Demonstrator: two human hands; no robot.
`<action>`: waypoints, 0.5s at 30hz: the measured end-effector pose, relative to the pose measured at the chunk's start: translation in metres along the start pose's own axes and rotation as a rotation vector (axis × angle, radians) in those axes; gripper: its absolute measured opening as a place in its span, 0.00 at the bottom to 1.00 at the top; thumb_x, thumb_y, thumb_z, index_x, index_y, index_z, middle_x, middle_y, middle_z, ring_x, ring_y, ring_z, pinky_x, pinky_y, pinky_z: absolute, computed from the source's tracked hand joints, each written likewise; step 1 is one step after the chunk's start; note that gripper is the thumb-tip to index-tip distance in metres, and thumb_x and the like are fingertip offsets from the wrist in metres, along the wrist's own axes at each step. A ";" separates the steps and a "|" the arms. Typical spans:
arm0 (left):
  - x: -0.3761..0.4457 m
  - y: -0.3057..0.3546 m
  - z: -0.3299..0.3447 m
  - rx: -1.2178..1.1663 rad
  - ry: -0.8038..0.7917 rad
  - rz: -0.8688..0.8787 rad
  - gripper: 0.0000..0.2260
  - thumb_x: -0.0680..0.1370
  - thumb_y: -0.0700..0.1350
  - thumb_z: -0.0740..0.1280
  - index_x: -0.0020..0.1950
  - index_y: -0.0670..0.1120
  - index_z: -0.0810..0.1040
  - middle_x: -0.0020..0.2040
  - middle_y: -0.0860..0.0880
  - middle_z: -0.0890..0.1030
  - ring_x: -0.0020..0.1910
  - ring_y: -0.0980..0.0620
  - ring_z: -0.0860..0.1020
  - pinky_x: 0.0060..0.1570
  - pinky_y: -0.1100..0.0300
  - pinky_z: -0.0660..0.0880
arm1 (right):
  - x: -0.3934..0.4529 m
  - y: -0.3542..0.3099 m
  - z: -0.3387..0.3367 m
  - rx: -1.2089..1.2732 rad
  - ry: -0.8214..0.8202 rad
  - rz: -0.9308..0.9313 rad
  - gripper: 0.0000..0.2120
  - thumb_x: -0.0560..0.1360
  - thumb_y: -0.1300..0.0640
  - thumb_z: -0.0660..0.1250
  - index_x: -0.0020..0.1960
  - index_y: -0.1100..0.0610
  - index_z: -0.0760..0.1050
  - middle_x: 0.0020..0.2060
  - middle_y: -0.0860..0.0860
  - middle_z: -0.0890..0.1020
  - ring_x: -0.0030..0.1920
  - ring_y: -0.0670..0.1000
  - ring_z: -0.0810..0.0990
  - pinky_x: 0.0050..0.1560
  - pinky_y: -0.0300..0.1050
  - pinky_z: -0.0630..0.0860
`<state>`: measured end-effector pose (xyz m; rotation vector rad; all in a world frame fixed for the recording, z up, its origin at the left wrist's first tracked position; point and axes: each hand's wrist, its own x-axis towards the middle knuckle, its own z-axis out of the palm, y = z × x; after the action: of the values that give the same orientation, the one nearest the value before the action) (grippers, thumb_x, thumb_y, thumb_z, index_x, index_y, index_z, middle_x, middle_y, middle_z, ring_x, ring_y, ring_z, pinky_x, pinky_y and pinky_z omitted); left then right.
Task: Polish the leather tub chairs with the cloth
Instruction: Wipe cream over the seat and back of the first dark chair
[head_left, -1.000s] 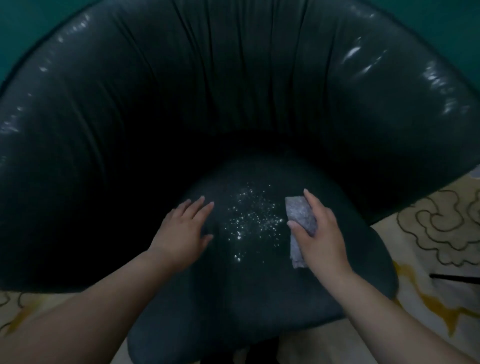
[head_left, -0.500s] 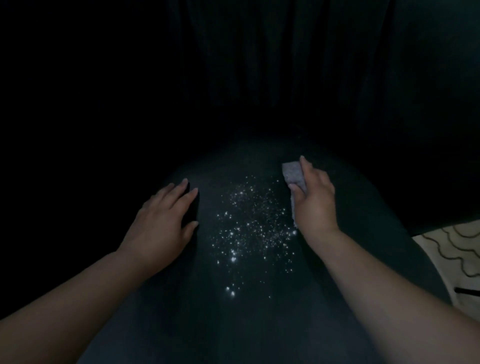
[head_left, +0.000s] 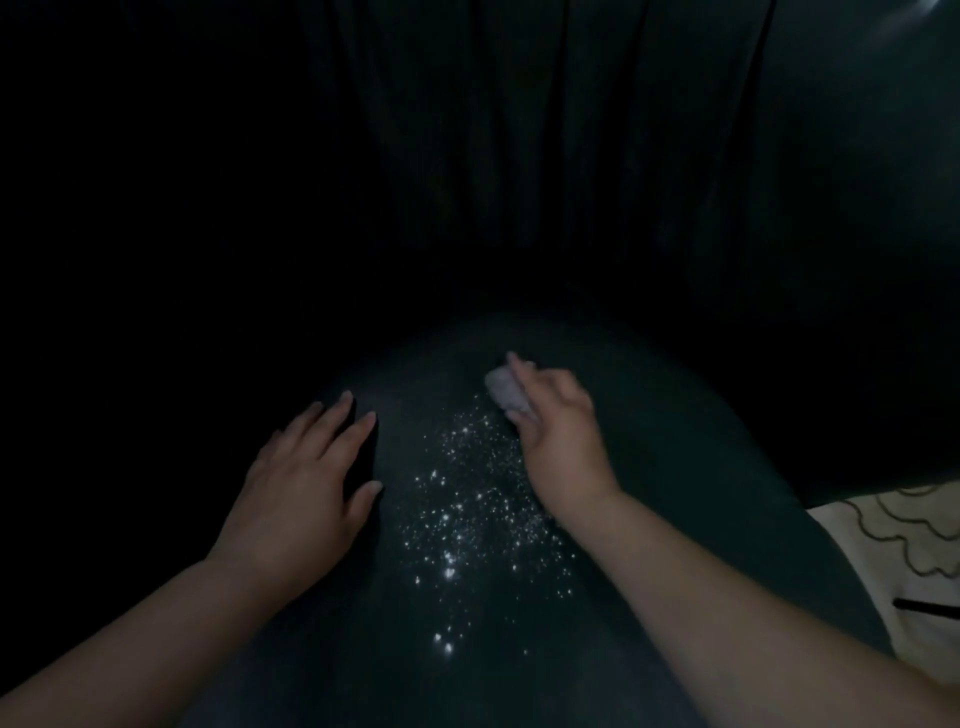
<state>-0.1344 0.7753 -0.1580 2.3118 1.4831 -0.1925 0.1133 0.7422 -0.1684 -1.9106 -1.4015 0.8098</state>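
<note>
A dark leather tub chair (head_left: 675, 467) fills the view, its pleated back rising into shadow. Glittering droplets (head_left: 467, 519) speckle the middle of the seat. My right hand (head_left: 561, 441) grips a bunched grey cloth (head_left: 504, 389) and holds it on the seat at the far edge of the droplets. My left hand (head_left: 306, 488) rests flat on the seat to the left of the droplets, fingers spread and straight.
A pale carpet (head_left: 914, 561) with dark scroll lines shows at the lower right beyond the seat edge. A thin dark bar (head_left: 924, 608) lies on it. The chair's curved arms close in on both sides, mostly lost in darkness.
The view has closed in on the seat. My right hand has pushed the cloth farther toward the chair back and bunched it up. My left hand stays flat on the seat.
</note>
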 end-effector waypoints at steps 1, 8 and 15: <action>0.000 -0.001 -0.001 0.001 -0.005 0.002 0.31 0.77 0.61 0.60 0.78 0.54 0.56 0.79 0.52 0.51 0.77 0.49 0.51 0.74 0.48 0.55 | -0.001 -0.002 0.004 0.078 0.007 -0.020 0.31 0.75 0.73 0.62 0.72 0.49 0.66 0.58 0.52 0.71 0.60 0.50 0.71 0.68 0.44 0.68; 0.006 -0.001 -0.008 -0.022 -0.016 0.013 0.31 0.77 0.60 0.61 0.77 0.54 0.58 0.78 0.54 0.52 0.77 0.50 0.51 0.74 0.50 0.55 | 0.037 0.015 -0.038 0.126 0.446 0.201 0.27 0.77 0.64 0.65 0.73 0.50 0.63 0.61 0.46 0.68 0.60 0.41 0.69 0.58 0.24 0.62; 0.038 0.008 -0.016 -0.055 -0.008 0.020 0.29 0.78 0.59 0.59 0.77 0.55 0.56 0.79 0.54 0.50 0.77 0.51 0.49 0.74 0.49 0.56 | 0.056 0.034 -0.046 0.025 0.509 0.276 0.26 0.79 0.63 0.62 0.75 0.53 0.60 0.60 0.54 0.69 0.58 0.45 0.69 0.64 0.34 0.63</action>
<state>-0.1121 0.8107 -0.1534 2.2786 1.4429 -0.1537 0.1830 0.7817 -0.1730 -2.1243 -0.8303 0.4089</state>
